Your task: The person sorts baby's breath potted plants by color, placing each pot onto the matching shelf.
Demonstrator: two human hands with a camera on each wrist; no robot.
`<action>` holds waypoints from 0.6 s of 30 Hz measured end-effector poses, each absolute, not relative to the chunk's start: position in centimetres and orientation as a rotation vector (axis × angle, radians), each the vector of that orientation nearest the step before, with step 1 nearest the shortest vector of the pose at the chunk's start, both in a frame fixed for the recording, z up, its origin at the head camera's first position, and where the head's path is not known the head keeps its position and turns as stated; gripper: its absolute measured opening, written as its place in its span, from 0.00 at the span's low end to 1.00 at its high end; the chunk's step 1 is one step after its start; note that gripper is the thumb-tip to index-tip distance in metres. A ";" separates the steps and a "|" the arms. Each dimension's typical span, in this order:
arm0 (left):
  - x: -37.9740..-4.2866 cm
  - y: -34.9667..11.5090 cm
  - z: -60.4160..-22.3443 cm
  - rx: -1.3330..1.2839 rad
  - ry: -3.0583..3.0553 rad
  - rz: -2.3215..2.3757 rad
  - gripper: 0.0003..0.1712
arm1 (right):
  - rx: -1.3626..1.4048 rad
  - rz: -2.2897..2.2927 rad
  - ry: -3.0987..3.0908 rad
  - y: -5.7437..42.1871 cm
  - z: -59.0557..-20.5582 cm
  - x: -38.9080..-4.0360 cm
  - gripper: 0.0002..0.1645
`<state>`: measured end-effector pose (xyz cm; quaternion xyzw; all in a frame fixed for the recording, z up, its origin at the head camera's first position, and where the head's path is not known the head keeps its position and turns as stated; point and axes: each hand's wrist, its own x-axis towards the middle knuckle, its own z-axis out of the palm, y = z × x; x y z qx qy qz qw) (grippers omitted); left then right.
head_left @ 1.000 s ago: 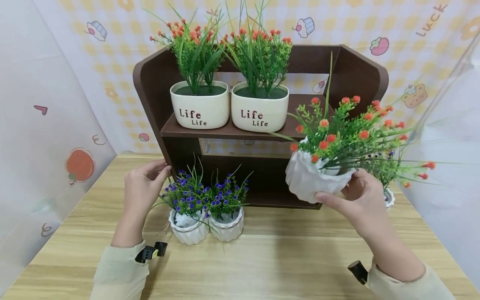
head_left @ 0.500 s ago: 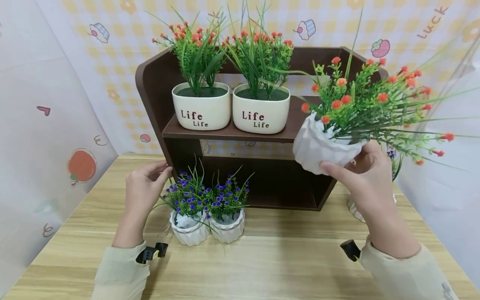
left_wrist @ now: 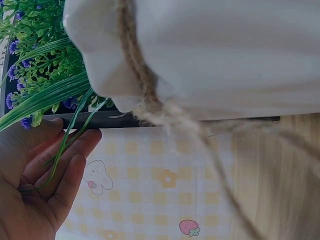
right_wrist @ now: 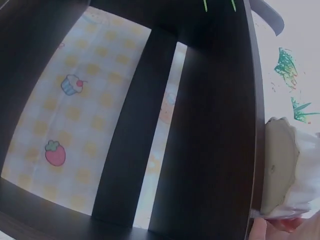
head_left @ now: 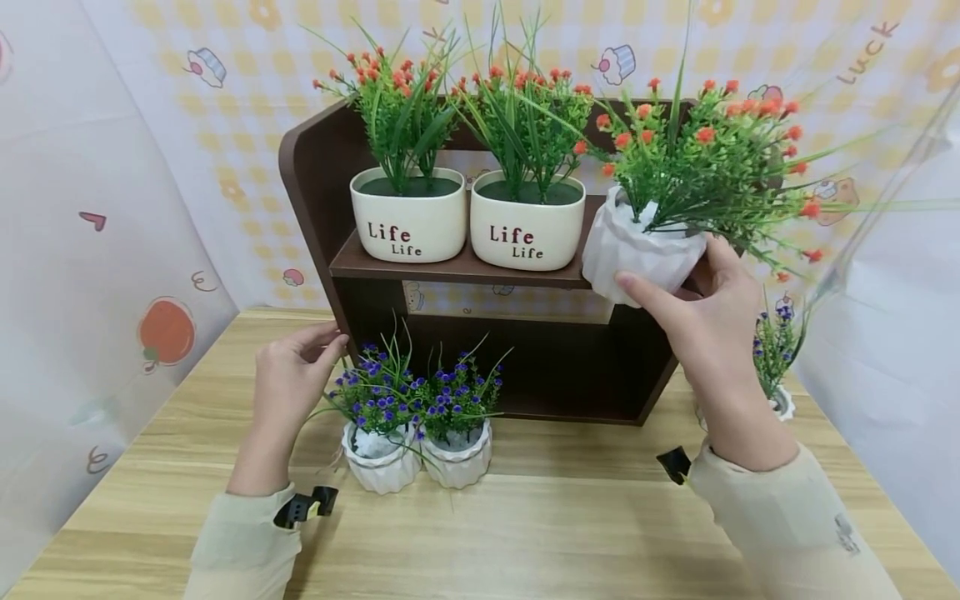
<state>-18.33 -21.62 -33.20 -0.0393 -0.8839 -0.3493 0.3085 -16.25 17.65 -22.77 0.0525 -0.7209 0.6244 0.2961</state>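
Observation:
My right hand (head_left: 712,333) grips a white ridged flowerpot (head_left: 637,258) of orange flowers, thumb on its front and fingers behind. The pot is at the front edge of the upper board, right of two cream "Life" planters (head_left: 408,225). In the right wrist view the pot's pale underside (right_wrist: 280,167) faces the camera beside the board's edge. My left hand (head_left: 291,375) pinches the left side panel of the dark brown shelf (head_left: 303,183). In the left wrist view grass blades cross my left fingers (left_wrist: 70,185), and a twine-tied white pot (left_wrist: 210,60) fills the top.
Two small white pots (head_left: 381,471) with blue-purple flowers stand on the wooden table (head_left: 525,533) before the shelf's left part. Another blue-flowered pot (head_left: 782,400) stands to the right, partly behind my right arm. A patterned cloth (head_left: 247,150) hangs behind the shelf.
My right hand has raised the orange-flowered pot, then brought it left to the upper board's front edge, turning it more upright. My left hand keeps its place on the shelf's side.

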 end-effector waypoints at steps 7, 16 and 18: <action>-18.6 -21.7 -33.0 -0.128 -2.305 -0.907 0.12 | 0.167 1.636 -1.909 17.6 -22.7 -17.1 0.32; -18.5 -21.6 -33.3 -0.139 -2.307 -0.905 0.10 | 0.167 1.829 -1.769 17.0 -22.8 -18.4 0.37; -18.4 -21.6 -33.4 -0.139 -2.302 -0.901 0.10 | 0.145 1.822 -1.792 17.0 -22.6 -18.7 0.42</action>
